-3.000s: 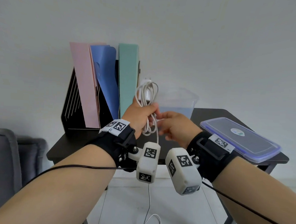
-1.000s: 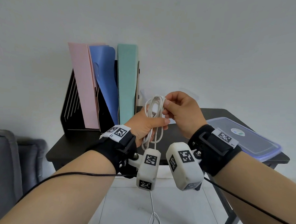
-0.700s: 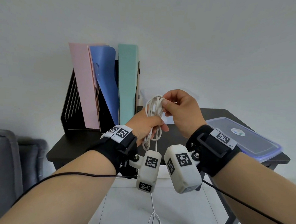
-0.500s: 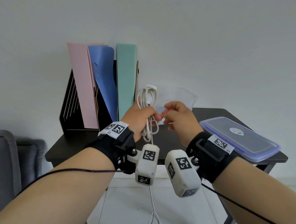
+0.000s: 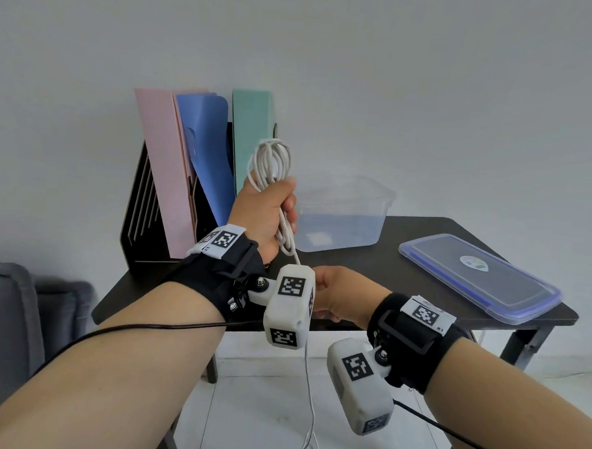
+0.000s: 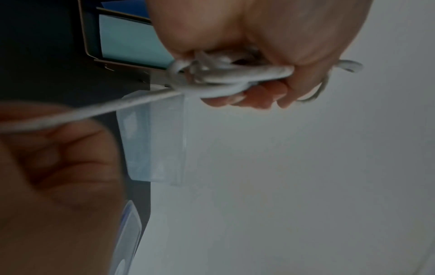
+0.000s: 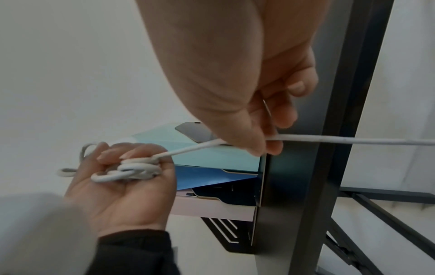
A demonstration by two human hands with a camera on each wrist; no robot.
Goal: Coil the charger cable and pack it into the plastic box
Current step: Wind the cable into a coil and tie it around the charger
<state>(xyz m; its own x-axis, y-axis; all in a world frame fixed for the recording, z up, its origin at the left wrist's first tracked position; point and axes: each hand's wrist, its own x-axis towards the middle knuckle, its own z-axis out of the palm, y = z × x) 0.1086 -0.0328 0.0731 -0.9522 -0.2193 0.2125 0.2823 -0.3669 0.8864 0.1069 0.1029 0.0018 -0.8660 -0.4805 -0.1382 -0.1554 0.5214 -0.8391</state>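
Note:
My left hand (image 5: pixel 266 210) is raised above the table's left half and grips a bundle of white charger cable (image 5: pixel 269 161) loops; the loops stick out above and below the fist (image 6: pixel 226 78). From the bundle one loose strand (image 7: pixel 329 142) runs down past the table's front edge toward the floor (image 5: pixel 308 396). My right hand (image 5: pixel 339 297) is lower, at the table's front edge, and pinches that strand (image 7: pixel 261 141) between thumb and fingers. The clear plastic box (image 5: pixel 343 216) stands open on the table behind my hands. Its lid (image 5: pixel 478 277) lies flat to the right.
A black file rack (image 5: pixel 144 216) with pink, blue and green folders (image 5: pixel 251 136) stands at the table's back left. The small black table (image 5: pixel 407 240) has metal legs (image 7: pixel 353 93) under its front edge. A grey sofa (image 5: pixel 4 329) is at the lower left.
My right hand has dropped from beside the bundle down to the table's front edge, sliding along the loose strand. My left hand has lifted the bundle slightly higher.

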